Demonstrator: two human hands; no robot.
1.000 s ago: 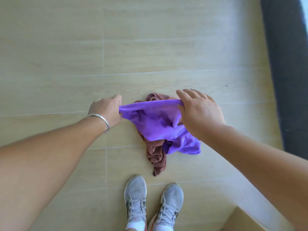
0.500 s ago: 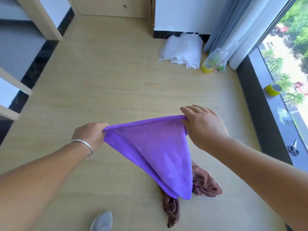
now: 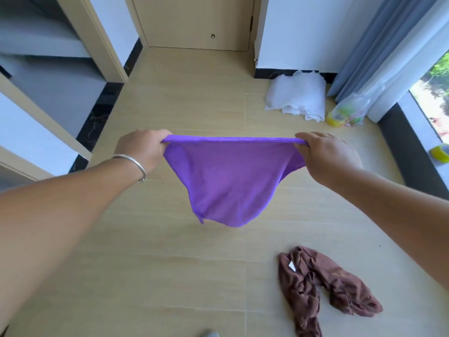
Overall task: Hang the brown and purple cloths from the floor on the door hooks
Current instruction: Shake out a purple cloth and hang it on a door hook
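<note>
purple cloth (image 3: 228, 183) stretched left–right, hanging down

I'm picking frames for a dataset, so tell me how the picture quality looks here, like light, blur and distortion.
Head view: daylight from the window on the right lights the floor evenly, with only soft shadows; the wide-angle lens splays the door frames and forearms outward; the purple cloth and both hands, left hand and right hand, look slightly soft; the brown cloth is clear enough to show its folds.

Both hands (image 3: 143, 149) (image 3: 326, 156) hold purple cloth (image 3: 230, 181) stretched above floored brown cloth (image 3: 315, 285).
</note>
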